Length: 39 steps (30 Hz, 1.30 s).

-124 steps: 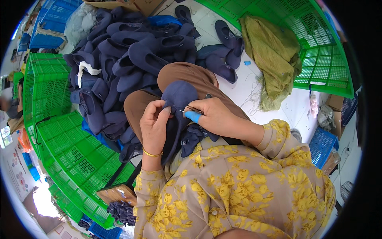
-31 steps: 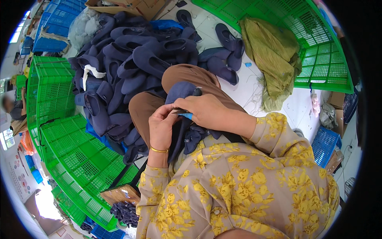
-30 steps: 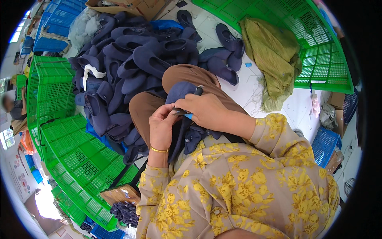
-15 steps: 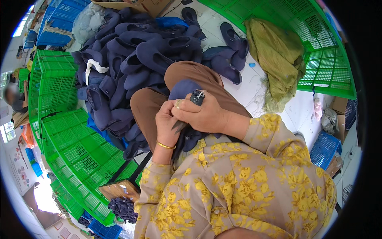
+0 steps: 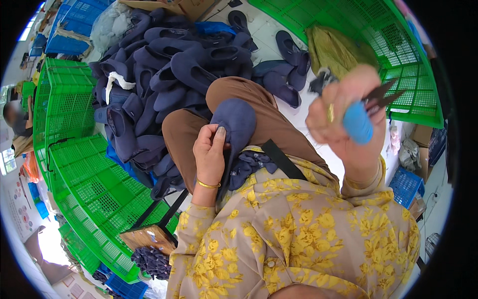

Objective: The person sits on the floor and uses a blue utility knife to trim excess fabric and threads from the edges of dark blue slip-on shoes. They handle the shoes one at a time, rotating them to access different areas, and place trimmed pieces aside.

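My left hand [image 5: 210, 155] pinches the navy shoe [image 5: 240, 118] between thumb and fingers, presumably to steady it; my right hand [image 5: 343, 117], curled round dark snips [image 5: 382, 90], holds them well clear.

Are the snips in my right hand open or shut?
Open: the snips in your right hand show two dark blades with a gap between their tips.

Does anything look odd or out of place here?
Yes: a white strip lies draped over the heap of navy shoes, pale against all that dark. A few loose shoes lie apart on the floor.
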Each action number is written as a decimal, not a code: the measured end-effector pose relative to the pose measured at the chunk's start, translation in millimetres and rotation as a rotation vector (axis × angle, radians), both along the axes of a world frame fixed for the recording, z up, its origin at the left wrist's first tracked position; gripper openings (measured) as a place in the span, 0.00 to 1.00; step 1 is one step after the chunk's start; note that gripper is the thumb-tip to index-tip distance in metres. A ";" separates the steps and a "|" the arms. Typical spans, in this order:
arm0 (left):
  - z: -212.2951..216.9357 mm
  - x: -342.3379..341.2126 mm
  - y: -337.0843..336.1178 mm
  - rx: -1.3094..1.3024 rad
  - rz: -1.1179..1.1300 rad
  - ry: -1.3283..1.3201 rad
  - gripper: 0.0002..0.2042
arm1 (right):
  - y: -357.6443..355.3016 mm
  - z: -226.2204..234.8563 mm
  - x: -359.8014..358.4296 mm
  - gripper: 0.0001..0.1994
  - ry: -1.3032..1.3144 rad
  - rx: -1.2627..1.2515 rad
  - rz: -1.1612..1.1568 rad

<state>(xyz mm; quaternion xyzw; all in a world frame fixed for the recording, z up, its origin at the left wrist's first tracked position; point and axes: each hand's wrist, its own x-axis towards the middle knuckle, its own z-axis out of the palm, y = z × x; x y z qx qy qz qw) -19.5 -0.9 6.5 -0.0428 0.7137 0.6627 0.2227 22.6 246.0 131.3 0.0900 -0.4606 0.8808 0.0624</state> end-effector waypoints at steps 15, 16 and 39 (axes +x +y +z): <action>29.5 -4.3 1.4 -0.220 -0.261 0.105 0.05 | -63.0 7.5 16.9 0.22 0.347 0.301 1.010; 33.9 -4.0 -0.9 -0.272 -0.339 0.158 0.05 | -63.8 7.1 16.4 0.20 0.336 0.291 0.989; 27.0 -10.8 -25.5 0.205 -0.195 -0.140 0.03 | -72.2 -116.8 -28.7 0.05 0.034 0.752 -0.217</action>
